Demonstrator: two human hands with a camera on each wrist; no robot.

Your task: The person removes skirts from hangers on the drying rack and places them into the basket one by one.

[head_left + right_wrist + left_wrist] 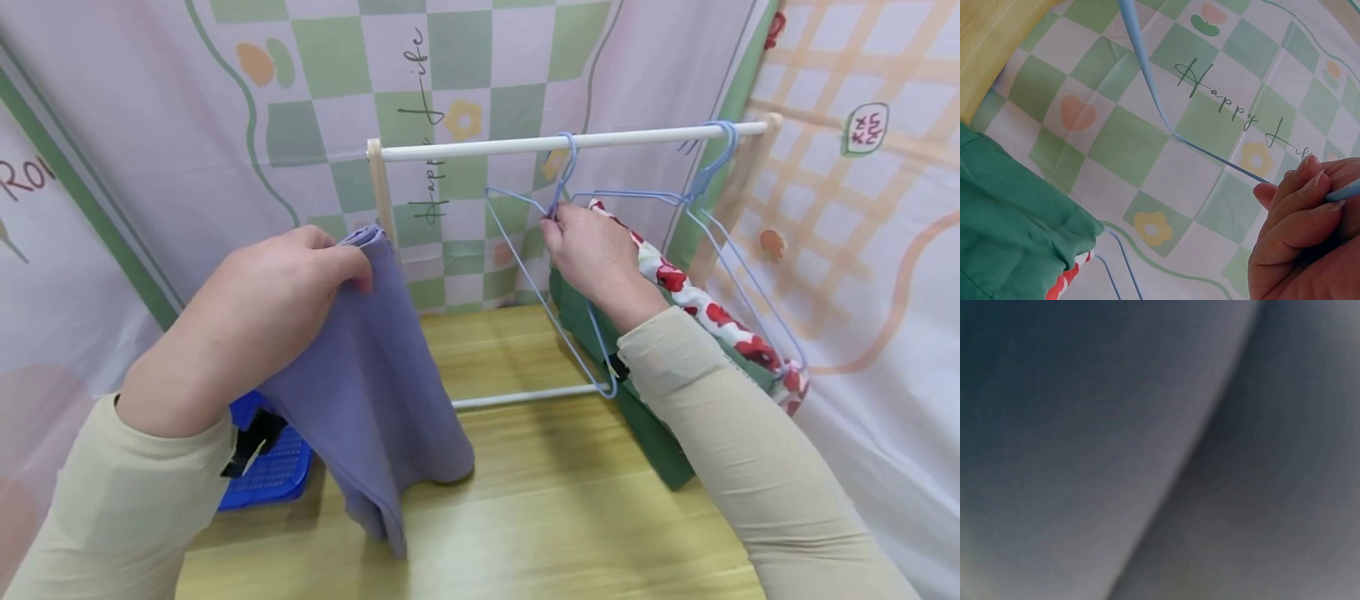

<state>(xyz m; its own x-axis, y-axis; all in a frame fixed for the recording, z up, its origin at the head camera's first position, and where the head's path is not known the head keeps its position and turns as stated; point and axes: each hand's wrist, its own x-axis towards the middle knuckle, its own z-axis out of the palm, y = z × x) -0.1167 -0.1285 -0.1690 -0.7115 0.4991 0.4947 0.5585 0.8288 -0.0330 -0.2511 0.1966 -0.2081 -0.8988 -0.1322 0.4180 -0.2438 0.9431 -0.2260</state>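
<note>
My left hand holds a folded lavender cloth garment by its top edge, between thumb and fingers. The garment hangs down over the table, its lower end spread. In the left wrist view its blurred, dark folds fill the picture. My right hand grips a light blue wire hanger just below the hook, and that hook lies at the white rail. In the right wrist view the fingers are curled round the hanger's wire. No cloth hangs on this hanger.
At the rack's right end a second blue hanger carries a green garment and a white one with red print. A blue basket stands on the wooden table, partly behind the left sleeve. Printed curtains surround the table.
</note>
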